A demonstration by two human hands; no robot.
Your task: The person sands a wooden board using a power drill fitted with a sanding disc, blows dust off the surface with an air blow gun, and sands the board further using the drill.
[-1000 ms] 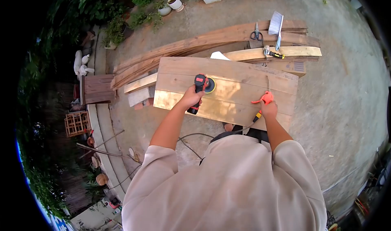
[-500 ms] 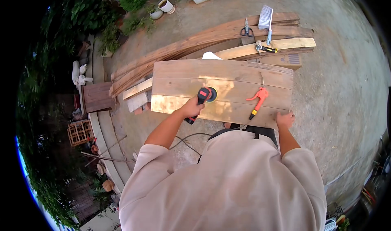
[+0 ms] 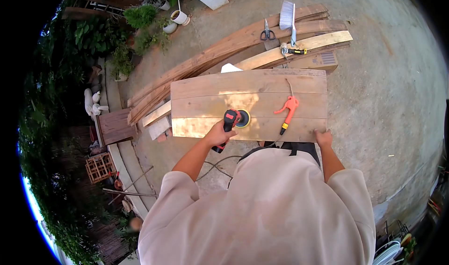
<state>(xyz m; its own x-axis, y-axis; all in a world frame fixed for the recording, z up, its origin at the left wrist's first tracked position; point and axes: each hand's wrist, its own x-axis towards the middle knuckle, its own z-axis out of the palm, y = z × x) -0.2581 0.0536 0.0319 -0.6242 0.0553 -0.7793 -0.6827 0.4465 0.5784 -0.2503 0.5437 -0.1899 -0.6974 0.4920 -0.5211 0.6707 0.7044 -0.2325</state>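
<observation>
My left hand (image 3: 219, 135) is wrapped around the handle of a black and red cordless sander (image 3: 231, 117). The sander's round, yellow-rimmed pad (image 3: 243, 118) rests on a wide wooden panel (image 3: 201, 106) made of several planks, over the seam nearest me. At the panel's near right corner, my right hand (image 3: 323, 137) grips the edge, thumb on top and the other fingers partly hidden. Between the hands, an orange air blow gun (image 3: 291, 107) with a thin metal nozzle lies on the panel, its hose running off the near edge. Patches of sunlight fall on the wood.
Behind the panel are stacked long planks (image 3: 210, 54), with scissors (image 3: 267, 33), a brush (image 3: 287, 19) and a hammer (image 3: 293, 51) on top. A cardboard box (image 3: 322, 60) sits beneath. Potted plants (image 3: 140, 16) stand back left; a dark hose (image 3: 217, 164) loops below.
The sander has slid slightly towards me, from above the near seam onto it. My right hand stays at the panel's corner. The whole view has shifted and turned a little.
</observation>
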